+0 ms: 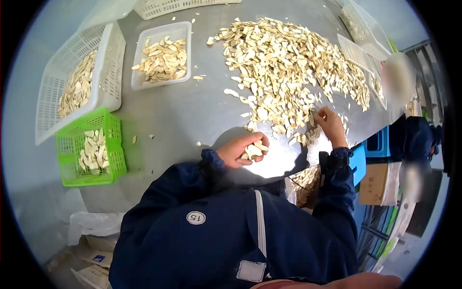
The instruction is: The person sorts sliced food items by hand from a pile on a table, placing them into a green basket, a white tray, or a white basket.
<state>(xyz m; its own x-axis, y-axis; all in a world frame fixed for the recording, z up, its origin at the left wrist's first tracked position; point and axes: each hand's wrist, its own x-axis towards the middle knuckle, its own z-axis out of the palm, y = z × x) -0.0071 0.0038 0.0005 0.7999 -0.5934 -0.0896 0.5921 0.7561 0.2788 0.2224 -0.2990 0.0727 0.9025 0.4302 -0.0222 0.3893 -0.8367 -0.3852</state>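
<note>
My left hand (237,151) is curled around several pale dried slices (254,150), which show between the fingers and thumb. It hovers over the front part of the metal table, close to the lower edge of the pile. A broad heap of cream and brownish dried slices (274,67) spreads across the table ahead of me. At its lower right edge is my right hand (332,127), its fingertips pinched together beside loose slices. Whether a slice sits in that pinch is too small to make out.
To the left stand a green basket (91,179) with whitish slices, a white basket (113,62) with more slices, and a shallow white tray (188,53) of slices. Clear containers (368,33) line the far right. Below them are a cardboard box (373,185) and another person in dark clothing (416,137).
</note>
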